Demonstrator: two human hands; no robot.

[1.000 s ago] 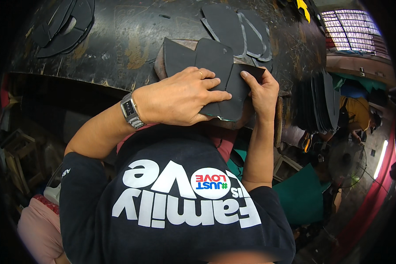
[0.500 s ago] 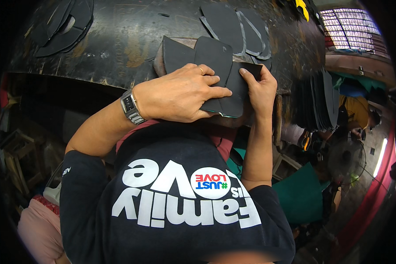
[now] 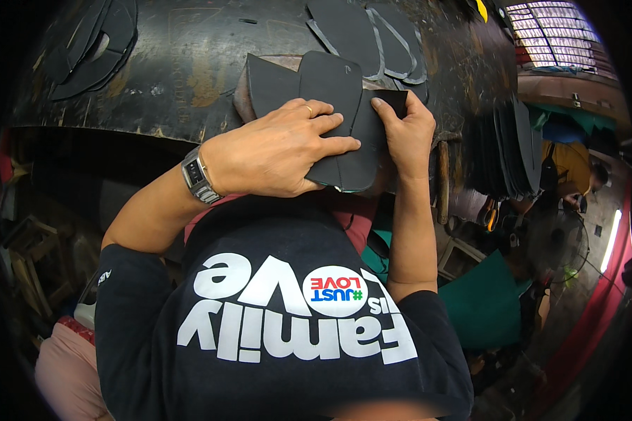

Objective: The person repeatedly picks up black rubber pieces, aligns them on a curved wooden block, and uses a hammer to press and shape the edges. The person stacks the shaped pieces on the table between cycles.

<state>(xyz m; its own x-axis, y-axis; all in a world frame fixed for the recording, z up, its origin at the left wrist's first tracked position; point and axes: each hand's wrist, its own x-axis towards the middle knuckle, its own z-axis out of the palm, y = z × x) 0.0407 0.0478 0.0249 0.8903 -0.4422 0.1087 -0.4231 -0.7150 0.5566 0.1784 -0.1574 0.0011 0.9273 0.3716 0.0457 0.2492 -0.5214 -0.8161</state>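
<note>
My left hand (image 3: 277,151), with a watch on the wrist, lies with its fingers spread over black leather-like panels on a worn work surface. Its index finger presses on the joined panel (image 3: 364,151) near a seam line, and the thumb is at the near edge. At the far right corner of this panel, my right hand (image 3: 411,137) pinches a dark flap (image 3: 392,100) between thumb and fingers. A rounded panel (image 3: 330,74) with a small pale mark extends beyond my left fingers. Left of it, a pointed panel (image 3: 270,84) is partly hidden by that hand.
Cut black pieces with grey edge bands (image 3: 383,45) lie farther back on the dark table (image 3: 168,91). More curved black pieces (image 3: 95,52) are at the far left. A stack of black sheets (image 3: 505,147) hangs at the right, above orange-handled scissors (image 3: 492,215). Another person (image 3: 569,172) is beyond.
The panels and both hands appear slightly farther left in view, as do the table pieces. My left hand still presses and my right still pinches; the grip looks much the same.
</note>
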